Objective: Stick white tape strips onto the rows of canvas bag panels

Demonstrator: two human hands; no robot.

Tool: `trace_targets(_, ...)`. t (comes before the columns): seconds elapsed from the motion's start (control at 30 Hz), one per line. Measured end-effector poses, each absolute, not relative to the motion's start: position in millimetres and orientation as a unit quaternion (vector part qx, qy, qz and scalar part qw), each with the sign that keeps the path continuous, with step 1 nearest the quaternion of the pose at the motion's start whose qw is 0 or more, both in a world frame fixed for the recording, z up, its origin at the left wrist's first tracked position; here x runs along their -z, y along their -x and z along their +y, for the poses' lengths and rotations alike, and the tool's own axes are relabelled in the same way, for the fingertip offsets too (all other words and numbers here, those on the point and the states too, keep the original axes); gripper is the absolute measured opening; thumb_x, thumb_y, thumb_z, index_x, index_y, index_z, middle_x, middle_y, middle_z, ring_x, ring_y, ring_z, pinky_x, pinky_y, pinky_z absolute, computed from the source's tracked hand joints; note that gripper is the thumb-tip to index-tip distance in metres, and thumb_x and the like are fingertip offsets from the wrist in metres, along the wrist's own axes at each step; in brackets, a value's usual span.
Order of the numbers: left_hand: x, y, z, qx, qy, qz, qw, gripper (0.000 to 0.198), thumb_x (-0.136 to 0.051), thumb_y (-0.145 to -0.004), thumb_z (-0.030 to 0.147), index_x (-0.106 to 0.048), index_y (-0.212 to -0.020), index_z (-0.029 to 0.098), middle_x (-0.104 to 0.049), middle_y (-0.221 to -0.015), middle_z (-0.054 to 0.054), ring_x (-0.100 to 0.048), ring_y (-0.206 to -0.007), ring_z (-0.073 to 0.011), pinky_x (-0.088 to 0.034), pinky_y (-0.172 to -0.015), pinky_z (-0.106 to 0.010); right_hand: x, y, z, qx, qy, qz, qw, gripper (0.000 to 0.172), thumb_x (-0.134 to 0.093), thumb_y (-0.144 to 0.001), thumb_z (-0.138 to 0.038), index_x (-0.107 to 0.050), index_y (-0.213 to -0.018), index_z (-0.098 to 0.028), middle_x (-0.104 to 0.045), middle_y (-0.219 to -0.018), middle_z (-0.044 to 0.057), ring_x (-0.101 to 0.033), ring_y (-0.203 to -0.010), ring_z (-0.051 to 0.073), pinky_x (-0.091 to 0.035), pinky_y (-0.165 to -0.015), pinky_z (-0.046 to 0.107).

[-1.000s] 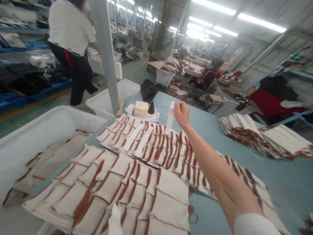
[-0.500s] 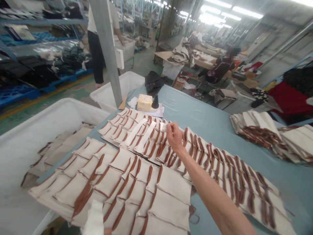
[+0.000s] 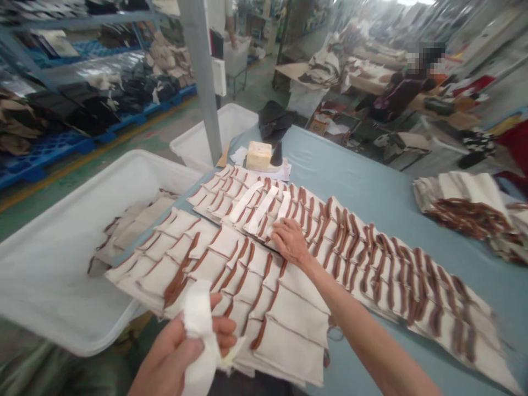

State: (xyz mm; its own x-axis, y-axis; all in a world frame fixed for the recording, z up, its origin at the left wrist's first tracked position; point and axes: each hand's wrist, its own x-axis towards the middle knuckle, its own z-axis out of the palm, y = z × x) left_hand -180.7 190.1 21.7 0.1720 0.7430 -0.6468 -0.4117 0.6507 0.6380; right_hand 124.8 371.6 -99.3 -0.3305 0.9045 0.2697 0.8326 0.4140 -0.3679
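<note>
My left hand (image 3: 181,346), at the lower left, is closed around a white strip (image 3: 197,313) that hangs over its fingers; part of the strip runs out of view at the bottom. My right hand (image 3: 291,241) lies with its fingers flat on the far row of cream fabric pieces (image 3: 371,264) with brown edges. Just beyond those fingertips is a white strip (image 3: 284,203) laid across the pieces. Two more white strips (image 3: 263,210) lie to its left. A nearer row of overlapping cream pieces (image 3: 289,319) spreads between my hands and the table's near edge.
A blue-covered table (image 3: 350,181) carries a yellowish block (image 3: 258,155), a black cone (image 3: 276,155) and stacked cream pieces (image 3: 457,209). White bins (image 3: 136,165) stand at the left beside a metal post (image 3: 206,82). A person (image 3: 400,93) sits farther back.
My right hand has come nearer, from a raised pinch on the white strip to lying flat on the fabric; that strip now lies down. My left hand has risen into view with its strip.
</note>
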Motion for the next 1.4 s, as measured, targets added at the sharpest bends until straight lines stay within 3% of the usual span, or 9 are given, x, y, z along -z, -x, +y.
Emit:
trace_targets(0.1,-38.6,184.8,198.3,-0.408,-0.125,0.486,0.762,0.071,-0.068,-0.082,0.018,-0.05,-0.151,0.016,-0.081,-0.113,-0.013,-0.076,-0.099,-0.0293,-0.057,-0.093,-0.041,93.5,-120.6,352.8,-0.063,0.566,-0.79,0.228,0.024,-0.055,-0.1,-0.034,-0.074,-0.103,-0.02,-0.059,-0.149,0.019,-0.043,-0.144,0.041,-0.029,-0.119,0.064)
trace_targets(0.17,-44.2,193.5,201.3,-0.419,-0.136,0.448,0.778,0.073,-0.07,-0.083,0.018,-0.047,-0.152,0.016,-0.078,-0.121,-0.017,-0.074,-0.107,-0.0307,-0.054,-0.096,-0.043,86.1,-114.5,338.4,-0.038,0.593,-0.772,0.225,0.026,-0.057,-0.099,-0.037,-0.072,-0.11,-0.018,-0.054,-0.152,0.023,-0.047,-0.141,0.042,-0.036,-0.115,0.065)
trace_targets(0.33,-48.7,219.2,201.1,-0.417,-0.154,0.341,0.828,0.075,-0.08,-0.076,0.019,-0.05,-0.145,0.019,-0.074,-0.133,-0.016,-0.068,-0.124,-0.0325,-0.052,-0.104,-0.043,37.6,-77.9,287.3,-0.084,0.563,-0.77,0.287,0.026,-0.057,-0.1,-0.037,-0.063,-0.121,-0.022,-0.067,-0.136,0.017,-0.064,-0.126,0.033,-0.053,-0.104,0.054)
trace_targets(0.47,-59.3,230.0,202.1,-0.42,-0.098,0.292,0.854,0.068,-0.07,-0.082,0.018,-0.047,-0.146,0.016,-0.073,-0.134,-0.017,-0.068,-0.126,-0.0314,-0.046,-0.114,-0.047,-21.3,-30.2,240.7,-0.069,0.52,-0.783,0.333,0.026,-0.061,-0.1,-0.033,-0.06,-0.124,-0.025,-0.075,-0.117,0.011,-0.072,-0.109,0.028,-0.059,-0.093,0.045)
trace_targets(0.67,-73.4,240.0,200.3,-0.419,-0.045,0.331,0.844,0.056,-0.052,-0.099,0.019,-0.039,-0.154,0.014,-0.079,-0.122,-0.016,-0.076,-0.113,-0.0252,-0.051,-0.111,-0.044,-74.6,25.4,192.4,-0.026,0.434,-0.836,0.334,0.034,-0.065,-0.096,-0.03,-0.057,-0.128,-0.025,-0.075,-0.116,0.014,-0.072,-0.103,0.03,-0.059,-0.083,0.046)
trace_targets(0.9,-76.5,260.2,181.9,-0.442,-0.093,0.292,0.843,0.074,-0.054,-0.098,0.018,-0.021,-0.164,0.012,-0.081,-0.119,-0.016,-0.076,-0.111,-0.0246,-0.058,-0.102,-0.038,-83.3,61.9,162.5,-0.096,0.396,-0.829,0.383,0.034,-0.066,-0.093,-0.02,-0.057,-0.125,-0.029,-0.076,-0.104,0.008,-0.072,-0.091,0.025,-0.059,-0.075,0.042)
trace_targets(1.0,-75.9,268.4,175.8,-0.447,-0.111,0.296,0.837,0.074,-0.057,-0.097,0.017,-0.024,-0.163,0.012,-0.081,-0.119,-0.016,-0.076,-0.111,-0.0254,-0.06,-0.098,-0.036,-83.0,77.1,157.9,-0.096,0.396,-0.827,0.388,0.029,-0.068,-0.094,-0.022,-0.057,-0.121,-0.027,-0.076,-0.102,0.008,-0.071,-0.088,0.024,-0.057,-0.073,0.041)
trace_targets(1.2,-80.0,276.0,171.9,-0.445,-0.052,0.3,0.842,0.056,-0.046,-0.1,0.012,-0.037,-0.156,0.013,-0.082,-0.11,-0.017,-0.08,-0.098,-0.0219,-0.063,-0.088,-0.032,-76.3,97.6,154.5,-0.001,0.352,-0.867,0.352,0.019,-0.069,-0.094,-0.016,-0.058,-0.108,-0.02,-0.075,-0.094,0.007,-0.067,-0.08,0.021,-0.053,-0.073,0.038)
trace_targets(1.4,-79.7,278.7,168.4,-0.438,-0.016,0.296,0.849,0.032,-0.042,-0.104,0.017,-0.059,-0.131,0.012,-0.08,-0.109,-0.019,-0.079,-0.097,-0.0225,-0.064,-0.087,-0.031,-69.1,106.9,151.1,-0.017,0.372,-0.86,0.35,0.019,-0.069,-0.093,-0.012,-0.059,-0.106,-0.021,-0.074,-0.092,0.006,-0.064,-0.08,0.021,-0.049,-0.073,0.038)
